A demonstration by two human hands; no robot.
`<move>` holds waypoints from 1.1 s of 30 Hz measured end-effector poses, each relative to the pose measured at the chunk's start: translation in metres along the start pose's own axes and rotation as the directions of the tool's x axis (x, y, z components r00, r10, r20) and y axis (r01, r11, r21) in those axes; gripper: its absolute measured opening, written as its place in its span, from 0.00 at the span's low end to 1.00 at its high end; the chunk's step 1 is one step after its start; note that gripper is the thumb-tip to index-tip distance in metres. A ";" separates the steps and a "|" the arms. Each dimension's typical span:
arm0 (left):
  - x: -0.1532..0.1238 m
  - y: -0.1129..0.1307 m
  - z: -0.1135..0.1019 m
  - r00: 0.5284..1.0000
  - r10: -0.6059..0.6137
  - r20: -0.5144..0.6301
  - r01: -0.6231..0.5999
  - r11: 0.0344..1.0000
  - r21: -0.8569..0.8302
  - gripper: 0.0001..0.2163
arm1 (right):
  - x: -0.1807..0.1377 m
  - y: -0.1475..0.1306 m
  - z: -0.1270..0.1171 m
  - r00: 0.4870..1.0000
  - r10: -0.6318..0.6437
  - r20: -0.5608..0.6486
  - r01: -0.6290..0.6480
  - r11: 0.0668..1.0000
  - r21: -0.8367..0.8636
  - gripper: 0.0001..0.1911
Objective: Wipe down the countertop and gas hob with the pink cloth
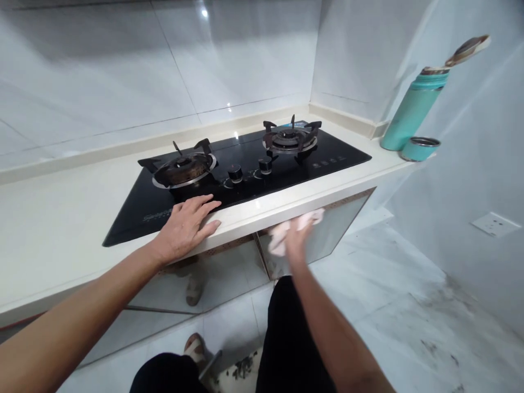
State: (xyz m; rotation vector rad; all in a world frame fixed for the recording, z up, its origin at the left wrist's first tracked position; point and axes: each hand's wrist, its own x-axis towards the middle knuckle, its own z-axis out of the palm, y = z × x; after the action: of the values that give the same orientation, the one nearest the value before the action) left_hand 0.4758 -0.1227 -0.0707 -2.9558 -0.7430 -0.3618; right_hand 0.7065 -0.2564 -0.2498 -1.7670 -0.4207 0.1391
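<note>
My left hand (190, 224) rests on the front edge of the white countertop (65, 218), fingers spread and fingertips at the border of the black gas stove (270, 177). Below the counter's edge, my right hand (297, 240) holds a pale pink cloth (280, 236) against the upper part of a glossy cabinet door (339, 232). Motion blurs that hand and the cloth a little, and the fingers are partly hidden. The stove carries a left burner (184, 168), a right burner (290, 139) and two black control knobs (234, 173).
At the counter's right end stands a turquoise bottle (415, 112) with its lid flipped up, beside a small turquoise cup (420, 149). A wall socket (496, 224) is on the right. My sandalled foot (195, 348) shows below on the tiled floor (409, 311).
</note>
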 end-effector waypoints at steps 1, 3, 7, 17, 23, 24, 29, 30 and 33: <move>0.000 0.000 0.001 1.000 -0.002 0.000 0.002 1.000 -0.001 0.29 | -0.034 -0.004 0.024 0.999 0.024 0.028 -0.024 1.000 0.008 0.45; -0.001 -0.001 0.003 1.000 -0.001 -0.011 0.001 1.000 -0.002 0.28 | -0.098 -0.010 0.066 0.994 0.016 0.104 -0.024 0.996 0.082 0.45; -0.004 0.000 0.007 0.999 0.014 -0.049 -0.014 1.000 0.002 0.28 | -0.163 -0.014 0.100 0.966 -0.142 0.214 0.094 0.971 0.221 0.37; -0.005 0.012 0.009 0.998 0.026 -0.052 -0.027 1.000 -0.009 0.27 | -0.086 -0.016 0.028 0.999 -0.038 0.034 0.035 0.996 0.078 0.37; -0.005 0.011 0.017 0.994 0.035 -0.107 -0.041 0.997 -0.061 0.26 | -0.187 -0.033 0.096 0.954 -0.150 0.259 0.153 0.988 0.006 0.36; -0.005 0.011 0.018 0.993 0.035 -0.110 -0.043 0.997 -0.064 0.25 | -0.205 -0.036 0.107 0.937 -0.173 0.304 0.183 0.983 -0.002 0.34; -0.005 0.011 0.018 0.996 0.020 -0.088 -0.027 0.997 -0.073 0.25 | -0.249 -0.047 0.135 0.664 -0.438 0.606 0.602 0.794 -0.085 0.23; -0.004 0.011 0.018 0.996 0.017 -0.090 -0.023 0.997 -0.072 0.25 | -0.249 -0.048 0.135 0.598 -0.467 0.652 0.665 0.743 -0.078 0.22; -0.003 0.012 0.020 0.992 0.008 -0.126 -0.014 0.999 -0.046 0.24 | -0.231 -0.050 0.125 0.518 -0.500 0.694 0.733 0.677 -0.059 0.19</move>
State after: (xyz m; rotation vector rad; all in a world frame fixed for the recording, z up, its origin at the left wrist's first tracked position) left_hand 0.4826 -0.1324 -0.0909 -2.9453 -0.7129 -0.5667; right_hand 0.4433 -0.2145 -0.2624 -1.7500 -1.6757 0.1356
